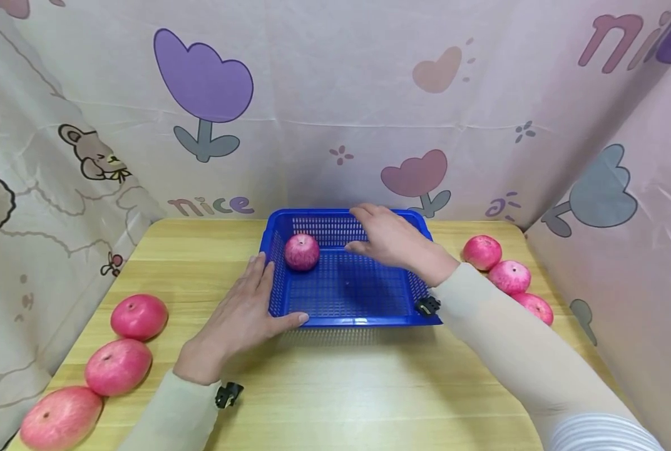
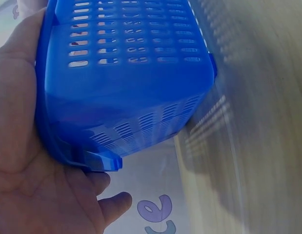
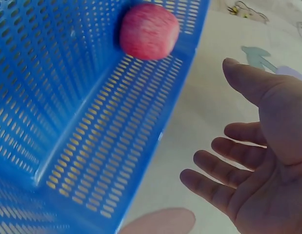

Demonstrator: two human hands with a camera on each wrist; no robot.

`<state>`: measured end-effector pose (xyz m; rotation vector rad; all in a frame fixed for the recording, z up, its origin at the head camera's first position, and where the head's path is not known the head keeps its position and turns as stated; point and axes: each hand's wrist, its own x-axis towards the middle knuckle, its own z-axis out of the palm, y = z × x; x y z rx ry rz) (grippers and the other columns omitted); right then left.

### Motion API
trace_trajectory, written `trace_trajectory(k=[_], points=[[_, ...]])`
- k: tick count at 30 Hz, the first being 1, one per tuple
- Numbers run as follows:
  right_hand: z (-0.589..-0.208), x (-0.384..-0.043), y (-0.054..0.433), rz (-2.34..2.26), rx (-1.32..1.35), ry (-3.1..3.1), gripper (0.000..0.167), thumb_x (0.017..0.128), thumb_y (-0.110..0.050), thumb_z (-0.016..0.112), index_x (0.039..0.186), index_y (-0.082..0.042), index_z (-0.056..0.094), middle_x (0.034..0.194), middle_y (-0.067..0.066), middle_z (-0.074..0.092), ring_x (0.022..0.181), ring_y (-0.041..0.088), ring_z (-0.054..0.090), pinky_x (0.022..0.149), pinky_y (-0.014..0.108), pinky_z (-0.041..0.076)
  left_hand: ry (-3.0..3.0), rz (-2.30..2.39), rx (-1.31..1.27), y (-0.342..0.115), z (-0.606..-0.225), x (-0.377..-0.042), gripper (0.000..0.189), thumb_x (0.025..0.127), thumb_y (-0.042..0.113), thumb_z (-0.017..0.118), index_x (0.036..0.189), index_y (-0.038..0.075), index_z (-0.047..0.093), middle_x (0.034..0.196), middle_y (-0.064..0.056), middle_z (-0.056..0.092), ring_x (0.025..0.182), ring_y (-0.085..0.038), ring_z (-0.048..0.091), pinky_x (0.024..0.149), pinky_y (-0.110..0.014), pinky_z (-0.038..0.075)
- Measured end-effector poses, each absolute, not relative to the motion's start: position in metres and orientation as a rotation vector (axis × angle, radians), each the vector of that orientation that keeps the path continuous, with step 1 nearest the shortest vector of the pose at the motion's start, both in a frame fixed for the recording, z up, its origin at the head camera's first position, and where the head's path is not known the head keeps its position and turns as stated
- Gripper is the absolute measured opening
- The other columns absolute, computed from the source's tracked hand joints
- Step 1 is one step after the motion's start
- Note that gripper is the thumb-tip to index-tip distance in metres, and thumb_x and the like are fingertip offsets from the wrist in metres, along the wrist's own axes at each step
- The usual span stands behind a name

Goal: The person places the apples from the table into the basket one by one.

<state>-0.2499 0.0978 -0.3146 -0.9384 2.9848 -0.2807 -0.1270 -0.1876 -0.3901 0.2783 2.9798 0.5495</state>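
A printed cloth hangs behind and to both sides of the blue basket, with flowers, a heart, a bear and the word "nice" on it. The wood-grain table spreads under the basket, showing in front of it and to its left and right. The basket itself is rectangular, with a wide rim and slotted walls. Two pale sleeves come in from the near side of the basket, the left sleeve at its front left and the right sleeve over its front right corner.

The left hand lies against the basket's left side, its fingers nearly straight along the outer wall and rim and its thumb stretched out at the front rim; it touches the basket without curling round it. The right hand hovers over the back right part of the basket, thumb well apart from gently bent fingers, holding nothing.

To the left of the basket three pink-red apples make a slanting row; to its right, beside the right sleeve, three more apples sit close together in another slanting row. One single apple rests inside the basket, near the left wall and toward the back. Smallest are two black wrist devices, one in front of the basket's left end, the other over its front right corner.
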Motion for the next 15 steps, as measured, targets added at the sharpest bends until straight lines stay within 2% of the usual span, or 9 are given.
trace_trajectory(k=[7, 15], points=[[-0.308, -0.232, 0.129, -0.310, -0.876, 3.010, 0.081, 0.098, -0.048, 0.073, 0.157, 0.000, 0.045, 0.163, 0.021, 0.045, 0.152, 0.041, 0.041, 0.127, 0.055, 0.032, 2.972, 0.559, 0.274, -0.188, -0.392, -0.128, 0.135, 0.081, 0.096, 0.049, 0.169, 0.002, 0.008, 0.178, -0.016, -0.010, 0.164, -0.039, -0.002, 0.128, -0.064, 0.017], [-0.303, -0.206, 0.173, -0.332, -0.646, 3.009, 0.084, 0.100, -0.047, 0.071, 0.161, 0.000, 0.039, 0.167, 0.025, 0.035, 0.154, 0.048, 0.034, 0.124, 0.065, 0.030, 2.967, 0.574, 0.280, -0.188, -0.393, -0.129, 0.137, 0.079, 0.098, 0.047, 0.169, 0.003, 0.006, 0.177, -0.015, -0.012, 0.165, -0.038, -0.004, 0.128, -0.065, 0.017]])
